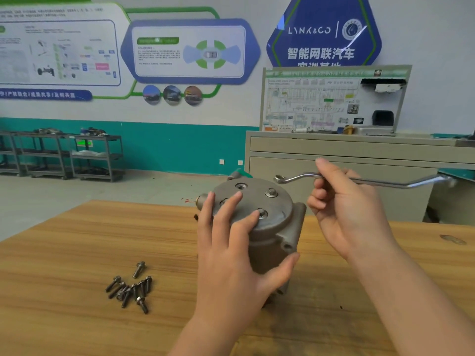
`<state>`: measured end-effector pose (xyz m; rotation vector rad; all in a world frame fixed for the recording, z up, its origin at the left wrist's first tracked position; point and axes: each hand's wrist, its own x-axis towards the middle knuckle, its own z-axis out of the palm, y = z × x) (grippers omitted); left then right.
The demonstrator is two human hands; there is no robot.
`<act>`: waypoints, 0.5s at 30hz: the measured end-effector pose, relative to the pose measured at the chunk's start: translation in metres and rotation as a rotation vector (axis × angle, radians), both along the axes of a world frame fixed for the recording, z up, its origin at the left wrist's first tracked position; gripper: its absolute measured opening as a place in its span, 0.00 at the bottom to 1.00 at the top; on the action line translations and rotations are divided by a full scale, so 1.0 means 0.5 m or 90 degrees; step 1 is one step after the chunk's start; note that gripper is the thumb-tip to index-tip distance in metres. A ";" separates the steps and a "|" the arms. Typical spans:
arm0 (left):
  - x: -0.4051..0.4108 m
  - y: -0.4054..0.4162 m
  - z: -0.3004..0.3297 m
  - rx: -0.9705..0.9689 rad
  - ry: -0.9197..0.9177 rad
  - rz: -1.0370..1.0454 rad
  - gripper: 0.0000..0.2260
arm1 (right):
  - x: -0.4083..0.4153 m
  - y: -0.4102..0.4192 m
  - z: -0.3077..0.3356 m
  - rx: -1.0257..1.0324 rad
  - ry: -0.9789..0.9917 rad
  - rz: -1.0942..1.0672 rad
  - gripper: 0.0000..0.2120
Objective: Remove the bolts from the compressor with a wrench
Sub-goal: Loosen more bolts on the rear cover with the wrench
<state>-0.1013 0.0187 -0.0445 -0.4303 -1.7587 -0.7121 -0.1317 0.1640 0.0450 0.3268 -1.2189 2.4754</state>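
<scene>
A grey metal compressor (pixel 279 227) stands upright on the wooden table (pixel 77 240). Its round top plate shows one bolt (pixel 271 193) at the far right and another (pixel 262 214) nearer me. My left hand (pixel 231 253) grips the compressor's near side, thumb low on the body, fingers spread over the top, the index fingertip touching the nearer bolt. My right hand (pixel 344 211) holds a silver double-ended ring wrench (pixel 385 182) in the air, just right of and above the compressor. The wrench's left ring end hovers over the plate's far right edge, touching nothing.
Several loose bolts (pixel 131 289) lie in a pile on the table to the left of the compressor. A grey cabinet (pixel 359 150) with a training board stands behind the table. Metal shelf carts (pixel 95 158) line the far wall at left.
</scene>
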 end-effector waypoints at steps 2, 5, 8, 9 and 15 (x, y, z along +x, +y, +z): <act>-0.002 0.012 -0.002 0.008 0.014 0.035 0.26 | 0.002 -0.001 -0.003 0.037 0.045 -0.032 0.15; -0.006 0.017 -0.003 0.042 0.007 0.046 0.26 | 0.010 -0.011 -0.010 0.115 0.107 -0.097 0.19; -0.007 0.006 -0.005 0.061 -0.008 0.026 0.26 | 0.023 -0.025 -0.019 0.208 0.191 -0.196 0.19; -0.007 0.003 -0.005 0.060 -0.011 0.021 0.26 | 0.027 -0.030 -0.023 0.233 0.219 -0.222 0.19; -0.005 0.009 -0.005 0.035 0.002 0.014 0.25 | 0.026 -0.050 -0.043 0.348 0.308 -0.336 0.18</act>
